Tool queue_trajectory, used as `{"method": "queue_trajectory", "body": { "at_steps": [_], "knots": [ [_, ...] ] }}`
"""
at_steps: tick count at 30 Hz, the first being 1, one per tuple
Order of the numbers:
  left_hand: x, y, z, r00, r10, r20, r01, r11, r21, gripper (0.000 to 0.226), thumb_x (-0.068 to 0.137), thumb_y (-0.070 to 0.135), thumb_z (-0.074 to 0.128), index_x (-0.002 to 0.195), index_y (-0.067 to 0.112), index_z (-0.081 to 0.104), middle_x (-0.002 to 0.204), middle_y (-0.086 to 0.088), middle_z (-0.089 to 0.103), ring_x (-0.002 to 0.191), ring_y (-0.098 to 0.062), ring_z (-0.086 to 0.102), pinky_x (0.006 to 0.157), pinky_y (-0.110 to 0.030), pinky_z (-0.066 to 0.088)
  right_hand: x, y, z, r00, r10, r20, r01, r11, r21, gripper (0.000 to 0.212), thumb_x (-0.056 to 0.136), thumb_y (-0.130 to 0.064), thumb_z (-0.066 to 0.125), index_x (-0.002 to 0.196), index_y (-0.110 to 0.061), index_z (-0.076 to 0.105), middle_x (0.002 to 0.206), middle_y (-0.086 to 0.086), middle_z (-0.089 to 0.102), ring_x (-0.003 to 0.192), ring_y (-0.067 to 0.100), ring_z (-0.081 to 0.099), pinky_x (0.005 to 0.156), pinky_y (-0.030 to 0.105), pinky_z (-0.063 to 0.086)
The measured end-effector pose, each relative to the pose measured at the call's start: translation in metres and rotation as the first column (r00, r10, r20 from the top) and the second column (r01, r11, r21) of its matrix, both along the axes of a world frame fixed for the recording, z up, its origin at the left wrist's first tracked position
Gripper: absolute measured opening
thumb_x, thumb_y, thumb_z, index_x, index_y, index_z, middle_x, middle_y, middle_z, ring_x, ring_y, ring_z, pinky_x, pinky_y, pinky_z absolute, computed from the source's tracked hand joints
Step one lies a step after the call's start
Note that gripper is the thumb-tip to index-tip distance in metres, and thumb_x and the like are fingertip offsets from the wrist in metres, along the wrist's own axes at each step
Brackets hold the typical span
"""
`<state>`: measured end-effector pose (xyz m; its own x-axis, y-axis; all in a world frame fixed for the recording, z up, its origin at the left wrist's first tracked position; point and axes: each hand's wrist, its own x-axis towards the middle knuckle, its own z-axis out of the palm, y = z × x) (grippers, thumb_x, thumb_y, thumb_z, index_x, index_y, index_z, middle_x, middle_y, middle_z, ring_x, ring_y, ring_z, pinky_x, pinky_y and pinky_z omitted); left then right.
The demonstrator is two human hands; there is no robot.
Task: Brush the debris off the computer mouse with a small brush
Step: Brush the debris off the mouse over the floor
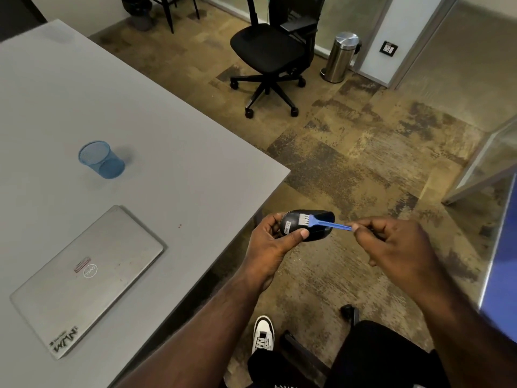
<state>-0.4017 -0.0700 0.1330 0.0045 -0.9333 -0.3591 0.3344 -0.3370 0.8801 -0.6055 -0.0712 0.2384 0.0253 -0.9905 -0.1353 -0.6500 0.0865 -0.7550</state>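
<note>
My left hand [270, 242] holds a black computer mouse [317, 232] in the air, just off the table's right edge, above the carpet. A white label shows on the mouse near my thumb. My right hand [397, 245] pinches the end of a small blue brush [333, 225] by its thin handle. The brush's pale bristles rest on the top surface of the mouse. Part of the mouse is hidden behind my left fingers.
A grey table [173, 152] fills the left side, bearing a closed silver laptop [86, 278] and a blue mesh cup [101, 160]. A black office chair [270, 56] and a steel bin [340, 56] stand beyond on the carpet. My shoe [263, 333] shows below.
</note>
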Motion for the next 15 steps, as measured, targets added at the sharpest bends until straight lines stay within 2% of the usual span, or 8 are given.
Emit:
{"method": "queue_trajectory", "body": {
  "at_steps": [2,5,7,9,12,15],
  "knots": [
    [0.001,0.0,0.0,1.0,-0.004,-0.017,0.005,1.0,0.007,0.052,0.061,0.026,0.089,0.108,0.016,0.068,0.108,-0.011,0.072,0.095,-0.018,0.07,0.078,-0.025,0.055,-0.001,-0.002,0.0,0.993,-0.089,-0.078,0.086,0.996,-0.039,0.015,0.089,-0.03,0.062,0.081,-0.037,0.072,0.047,-0.001,0.057,0.046,0.033,0.057,0.041,0.047,0.051],
    [0.007,0.001,-0.002,0.999,0.01,-0.034,-0.01,1.0,0.021,0.054,0.059,0.028,0.089,0.107,0.018,0.068,0.101,-0.002,0.073,0.09,-0.012,0.071,0.073,-0.022,0.055,-0.013,-0.006,0.001,0.967,-0.192,-0.166,0.172,0.977,-0.128,0.015,0.087,-0.033,0.059,0.087,-0.033,0.074,0.051,-0.001,0.063,0.046,0.026,0.06,0.036,0.036,0.046],
    [0.009,0.001,-0.002,0.999,0.023,-0.034,-0.022,0.999,0.031,0.057,0.057,0.029,0.089,0.108,0.017,0.067,0.101,-0.002,0.073,0.089,-0.011,0.071,0.072,-0.021,0.055,-0.012,-0.005,0.001,0.985,-0.162,-0.067,0.152,0.98,-0.13,0.014,0.087,-0.032,0.06,0.082,-0.038,0.072,0.055,-0.001,0.064,0.043,0.025,0.057,0.036,0.038,0.046],
    [0.008,0.001,-0.003,0.999,0.022,-0.04,-0.02,0.999,0.033,0.058,0.057,0.029,0.089,0.109,0.014,0.067,0.101,-0.005,0.072,0.087,-0.012,0.07,0.071,-0.021,0.054,-0.001,-0.001,-0.001,0.999,-0.054,0.006,0.054,0.995,-0.086,0.014,0.089,-0.031,0.061,0.084,-0.04,0.071,0.054,0.0,0.062,0.039,0.025,0.052,0.034,0.042,0.046],
    [0.005,0.002,-0.003,0.998,0.005,-0.056,-0.003,0.999,0.034,0.057,0.058,0.027,0.089,0.109,0.012,0.067,0.101,-0.007,0.072,0.084,-0.01,0.069,0.069,-0.021,0.054,0.008,0.003,-0.008,0.999,0.036,-0.031,-0.038,0.998,-0.048,0.014,0.089,-0.032,0.06,0.089,-0.035,0.073,0.045,-0.005,0.053,0.035,0.007,0.039,0.033,0.027,0.033],
    [0.008,0.003,-0.005,0.999,-0.011,-0.047,0.012,0.999,0.032,0.057,0.059,0.028,0.089,0.109,0.015,0.067,0.105,-0.007,0.071,0.089,-0.013,0.07,0.071,-0.023,0.055,-0.004,-0.004,-0.006,0.975,-0.148,-0.164,0.132,0.986,-0.101,0.014,0.09,-0.028,0.061,0.091,-0.028,0.074,0.045,-0.005,0.058,0.033,0.006,0.044,0.029,0.021,0.034]
  ]
}}
